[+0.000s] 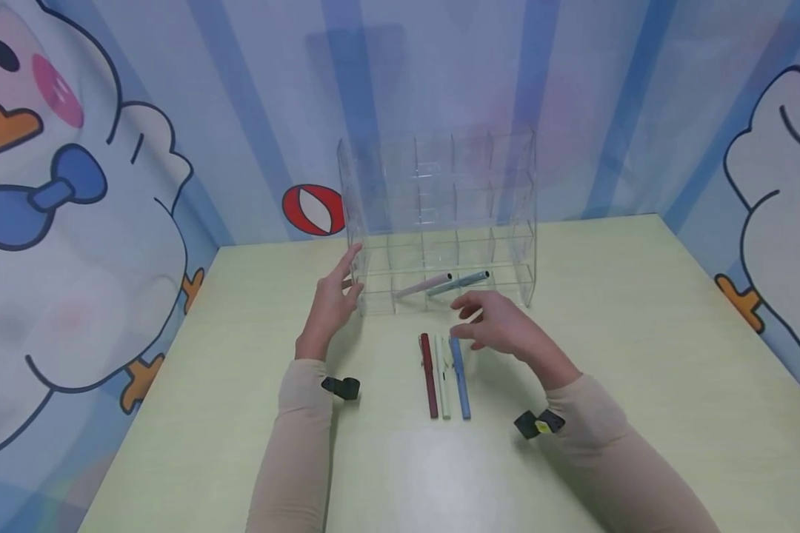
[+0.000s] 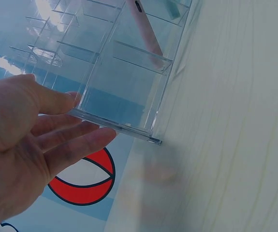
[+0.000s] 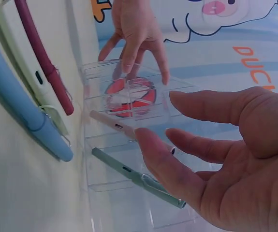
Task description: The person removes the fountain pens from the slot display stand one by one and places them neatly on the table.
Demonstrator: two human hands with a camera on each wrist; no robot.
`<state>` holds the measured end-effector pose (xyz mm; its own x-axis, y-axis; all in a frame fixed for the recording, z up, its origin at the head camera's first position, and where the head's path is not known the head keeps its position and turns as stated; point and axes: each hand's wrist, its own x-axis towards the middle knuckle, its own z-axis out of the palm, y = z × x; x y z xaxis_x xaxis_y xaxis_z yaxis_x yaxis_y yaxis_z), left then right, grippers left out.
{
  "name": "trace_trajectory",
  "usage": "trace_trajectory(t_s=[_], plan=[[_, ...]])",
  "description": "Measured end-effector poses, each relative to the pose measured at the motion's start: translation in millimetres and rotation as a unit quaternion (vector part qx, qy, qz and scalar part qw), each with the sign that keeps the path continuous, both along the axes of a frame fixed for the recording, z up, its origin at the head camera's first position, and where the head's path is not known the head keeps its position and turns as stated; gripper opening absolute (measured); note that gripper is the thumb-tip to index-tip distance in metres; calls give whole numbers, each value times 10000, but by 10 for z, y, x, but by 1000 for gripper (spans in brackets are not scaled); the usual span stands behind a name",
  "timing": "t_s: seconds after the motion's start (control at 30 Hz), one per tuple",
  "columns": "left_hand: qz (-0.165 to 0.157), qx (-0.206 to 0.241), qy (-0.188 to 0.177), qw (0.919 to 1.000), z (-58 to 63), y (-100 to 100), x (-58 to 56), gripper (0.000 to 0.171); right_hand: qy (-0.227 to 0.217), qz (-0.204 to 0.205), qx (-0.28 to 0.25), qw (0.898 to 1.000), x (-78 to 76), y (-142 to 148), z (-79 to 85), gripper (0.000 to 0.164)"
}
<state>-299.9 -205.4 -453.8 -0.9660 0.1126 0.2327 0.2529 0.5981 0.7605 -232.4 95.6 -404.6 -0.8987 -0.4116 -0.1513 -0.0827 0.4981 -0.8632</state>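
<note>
My left hand (image 1: 329, 309) grips the left side wall of a clear acrylic rack (image 1: 532, 259), thumb on one face and fingers along the other in the left wrist view. My right hand (image 1: 500, 326) hovers near the top end of a blue pen (image 1: 461, 377), its fingers loosely bent with nothing between them. Beside the blue pen lie a pale green-white pen (image 1: 443, 381) and a dark red pen (image 1: 430, 376), roughly parallel. Two more pens, one pale pink (image 1: 424, 285) and one grey-green (image 3: 124, 169), lean in separate compartments of the rack's lowest row.
The rack stands at the back of the pale wooden table (image 1: 387, 474), close to a printed cloth backdrop (image 1: 440, 66) with cartoon ducks. Dividers split it into several rows of compartments. A small black wrist camera (image 1: 341, 388) sits on the left wrist.
</note>
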Motion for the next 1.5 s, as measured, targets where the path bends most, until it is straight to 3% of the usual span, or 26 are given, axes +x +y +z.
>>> trace_trajectory(t_s=[0.4, 0.87, 1.3, 1.5], plan=[[-8, 14, 27, 10000, 4, -4, 4, 77, 808, 20, -114, 9967, 63, 34, 138, 45], [-28, 113, -28, 9999, 13, -6, 11, 77, 1522, -701, -629, 9839, -12, 70, 124, 38], [-21, 173, -25, 9998, 16, -6, 10, 77, 2430, -1227, -532, 9608, -225, 105, -77, 36], [-29, 198, -65, 9998, 8, 3, 28, 77, 3094, -1335, -496, 9402, -318, 128, -230, 38]])
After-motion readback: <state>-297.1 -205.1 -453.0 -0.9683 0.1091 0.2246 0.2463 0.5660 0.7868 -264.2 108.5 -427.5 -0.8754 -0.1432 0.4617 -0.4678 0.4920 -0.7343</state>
